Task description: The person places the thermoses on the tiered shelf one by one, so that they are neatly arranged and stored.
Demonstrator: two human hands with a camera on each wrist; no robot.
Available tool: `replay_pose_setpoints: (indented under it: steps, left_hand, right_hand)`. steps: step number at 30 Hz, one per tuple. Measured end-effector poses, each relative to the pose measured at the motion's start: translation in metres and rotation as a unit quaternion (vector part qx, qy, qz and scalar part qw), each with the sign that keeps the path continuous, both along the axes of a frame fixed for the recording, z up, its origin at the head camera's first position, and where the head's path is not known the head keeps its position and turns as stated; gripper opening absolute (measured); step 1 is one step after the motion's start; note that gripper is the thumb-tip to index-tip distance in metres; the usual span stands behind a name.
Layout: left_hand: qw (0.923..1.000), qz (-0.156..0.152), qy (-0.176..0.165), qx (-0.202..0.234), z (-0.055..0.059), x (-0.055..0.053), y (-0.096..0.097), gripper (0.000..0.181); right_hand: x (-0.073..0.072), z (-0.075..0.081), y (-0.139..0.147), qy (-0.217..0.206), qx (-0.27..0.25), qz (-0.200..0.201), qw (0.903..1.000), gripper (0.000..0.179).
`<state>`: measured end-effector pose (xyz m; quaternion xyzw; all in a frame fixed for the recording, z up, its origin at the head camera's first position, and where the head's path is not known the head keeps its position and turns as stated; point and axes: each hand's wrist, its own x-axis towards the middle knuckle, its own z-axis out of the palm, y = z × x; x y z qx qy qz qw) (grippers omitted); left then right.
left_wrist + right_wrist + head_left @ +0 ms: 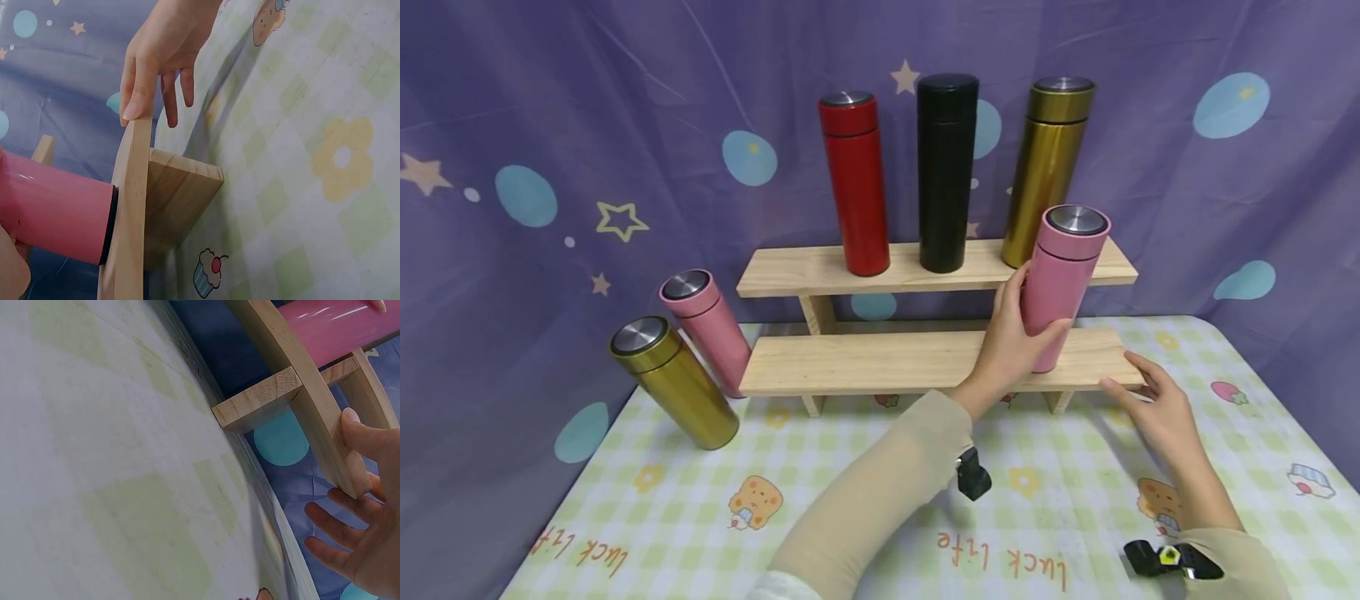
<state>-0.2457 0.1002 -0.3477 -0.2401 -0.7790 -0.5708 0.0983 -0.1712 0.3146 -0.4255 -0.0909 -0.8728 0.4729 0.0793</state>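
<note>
Checked tablecloth (1060,492) lies under the feet of the two-step wooden stand (865,362); it could ruck if the stand is dragged. Stand: a tug or lift at its right end could jolt all that it carries on both levels. Pink bottle (1063,283): on the lower level, toward the right end, base near the front edge; contact looks made but is not certain. It could tip off the front if let go before sitting flat. Left hand (1007,337): wrapped round this bottle, thumb across the front. Right hand (1161,408): thumb and forefinger pinching the stand's lower right end, other fingers loosely spread. Around: red bottle (857,183), black bottle (947,175) and tall gold bottle (1048,167) above, the last close behind the pink one, limiting backward room; second pink bottle (711,333) and short gold bottle (677,383) at the left, well apart from both hands
</note>
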Motion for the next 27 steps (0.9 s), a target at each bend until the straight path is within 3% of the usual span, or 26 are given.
replay_pose_setpoints:
  steps: [6,11,15,20,27]
  left_hand:
    - [1.0000,0.001,0.004,0.005,0.000,0.001,0.001,0.085]
    - [0.9993,0.032,-0.018,0.001,-0.005,0.012,0.001,0.081]
    - [0.9984,0.046,-0.025,0.023,-0.013,0.020,-0.004,0.071]
    - [0.9986,0.022,-0.001,0.048,-0.013,0.026,-0.021,0.063]
    - [0.9969,-0.012,0.001,0.078,-0.006,0.042,-0.051,0.064]
  right_hand:
    - [0.001,0.002,-0.001,0.001,0.002,0.000,1.0000,0.085]
    - [0.001,0.002,-0.001,0.002,0.003,-0.001,1.0000,0.085]
    - [0.001,0.002,-0.001,0.001,0.001,0.000,1.0000,0.085]
    - [0.002,0.001,-0.002,-0.001,-0.006,0.001,1.0000,0.085]
    - [0.002,0.001,-0.002,0.000,-0.009,0.004,1.0000,0.085]
